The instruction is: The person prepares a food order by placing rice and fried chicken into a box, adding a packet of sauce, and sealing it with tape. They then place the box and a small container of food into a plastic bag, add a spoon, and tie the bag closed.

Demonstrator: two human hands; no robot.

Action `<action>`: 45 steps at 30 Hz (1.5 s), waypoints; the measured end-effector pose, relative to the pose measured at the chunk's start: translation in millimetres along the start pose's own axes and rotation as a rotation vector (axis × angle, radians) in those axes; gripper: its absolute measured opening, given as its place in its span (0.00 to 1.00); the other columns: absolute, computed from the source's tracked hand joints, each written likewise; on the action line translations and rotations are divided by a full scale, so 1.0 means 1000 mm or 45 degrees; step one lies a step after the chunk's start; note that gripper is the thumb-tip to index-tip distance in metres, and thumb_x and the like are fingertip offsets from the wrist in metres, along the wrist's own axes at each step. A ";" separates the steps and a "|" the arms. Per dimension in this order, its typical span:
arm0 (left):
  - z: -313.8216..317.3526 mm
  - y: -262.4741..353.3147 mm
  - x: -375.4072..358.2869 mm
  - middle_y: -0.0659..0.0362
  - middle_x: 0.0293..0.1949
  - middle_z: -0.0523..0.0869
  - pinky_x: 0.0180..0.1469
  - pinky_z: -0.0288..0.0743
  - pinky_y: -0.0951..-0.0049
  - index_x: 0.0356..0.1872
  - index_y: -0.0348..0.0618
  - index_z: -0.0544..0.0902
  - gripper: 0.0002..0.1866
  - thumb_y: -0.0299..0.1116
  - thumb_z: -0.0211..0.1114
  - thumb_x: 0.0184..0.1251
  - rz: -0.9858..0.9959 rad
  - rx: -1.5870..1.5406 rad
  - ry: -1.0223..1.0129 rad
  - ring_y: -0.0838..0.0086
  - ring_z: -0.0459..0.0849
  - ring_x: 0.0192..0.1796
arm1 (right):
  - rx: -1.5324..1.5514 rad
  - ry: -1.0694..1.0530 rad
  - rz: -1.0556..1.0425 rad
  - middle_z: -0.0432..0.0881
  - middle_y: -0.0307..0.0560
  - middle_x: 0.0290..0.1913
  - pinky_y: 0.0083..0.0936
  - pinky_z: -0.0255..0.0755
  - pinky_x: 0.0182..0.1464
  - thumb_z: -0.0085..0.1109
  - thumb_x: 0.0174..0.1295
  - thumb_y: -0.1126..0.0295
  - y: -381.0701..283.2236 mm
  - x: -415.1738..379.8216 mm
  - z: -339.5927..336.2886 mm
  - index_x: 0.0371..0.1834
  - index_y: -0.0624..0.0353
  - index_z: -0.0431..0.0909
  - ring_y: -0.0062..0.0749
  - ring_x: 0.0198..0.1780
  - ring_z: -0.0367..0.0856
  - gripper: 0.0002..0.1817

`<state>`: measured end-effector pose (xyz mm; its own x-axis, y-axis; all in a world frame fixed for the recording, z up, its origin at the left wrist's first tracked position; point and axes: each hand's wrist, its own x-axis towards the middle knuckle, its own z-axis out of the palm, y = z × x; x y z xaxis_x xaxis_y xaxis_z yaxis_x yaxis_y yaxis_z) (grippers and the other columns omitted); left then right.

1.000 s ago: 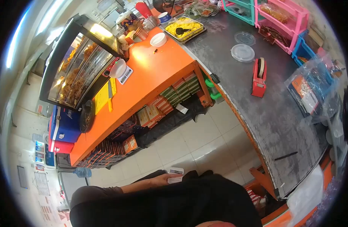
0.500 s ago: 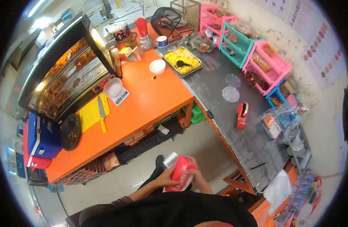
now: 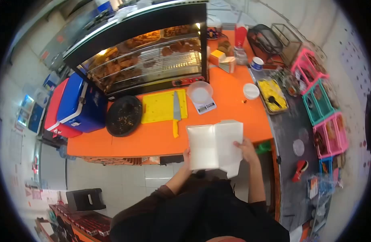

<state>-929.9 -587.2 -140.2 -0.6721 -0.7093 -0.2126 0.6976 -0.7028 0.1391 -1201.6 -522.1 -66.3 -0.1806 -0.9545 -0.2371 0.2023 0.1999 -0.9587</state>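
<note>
An opened takeaway box (image 3: pixel 203 147) with a white inside is held up between my two hands, its lid (image 3: pixel 229 143) folded out to the right. My left hand (image 3: pixel 186 158) grips the box's left side, with most of its fingers hidden. On the lid's right edge, my right hand (image 3: pixel 246 149) is closed, thumb on the white face. Just beyond the box is the front edge of an orange table (image 3: pixel 229 105). On it, a knife (image 3: pixel 176 115) with a yellow handle lies across a yellow cutting board (image 3: pixel 159 109).
A lit display cabinet (image 3: pixel 149 60) of fried food stands behind. Nearby are a digital scale (image 3: pixel 205 107) with a plastic bowl (image 3: pixel 200 92), a black round dish (image 3: pixel 124 117), a blue cooler (image 3: pixel 82 105) and a tray of yellow food (image 3: pixel 270 90). A dark counter (image 3: pixel 290 181) runs along my right.
My view has swung left towards the orange table and cabinet. The red box, folded up in my hands before, is now spread open with its white inside facing me.
</note>
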 end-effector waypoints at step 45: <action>0.095 -0.120 0.304 0.48 0.57 0.77 0.61 0.67 0.66 0.54 0.33 0.76 0.19 0.22 0.47 0.64 1.642 1.803 1.570 0.60 0.76 0.58 | -1.848 1.506 -0.462 0.74 0.57 0.62 0.43 0.65 0.63 0.51 0.63 0.73 0.031 0.255 -0.695 0.60 0.62 0.74 0.52 0.61 0.73 0.21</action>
<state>-1241.7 -724.3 -129.4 0.6537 -0.6934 0.3033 -0.4424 -0.0250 0.8964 -1910.4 -605.9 -265.5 -0.6206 -0.4947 0.6083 -0.7250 0.6576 -0.2048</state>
